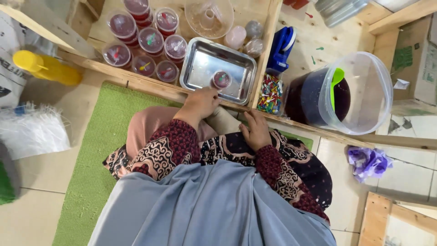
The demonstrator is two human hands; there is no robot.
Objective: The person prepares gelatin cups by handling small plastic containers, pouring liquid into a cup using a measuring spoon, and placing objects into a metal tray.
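Head view: I sit on the green mat [98, 150] against the wooden frame [150, 84], so everything stays within arm's reach. The bucket [359, 91] of dark liquid stands to my right with its green ladle [336, 79] inside. The steel tray [202, 64] lies straight ahead, likely to catch spills. Sealed cups [150, 41] cluster left of the tray. My left hand [200, 102] grips one small cup [221, 79] on the tray's near edge. My right hand [256, 130] rests flat on my lap, empty, well apart from that cup.
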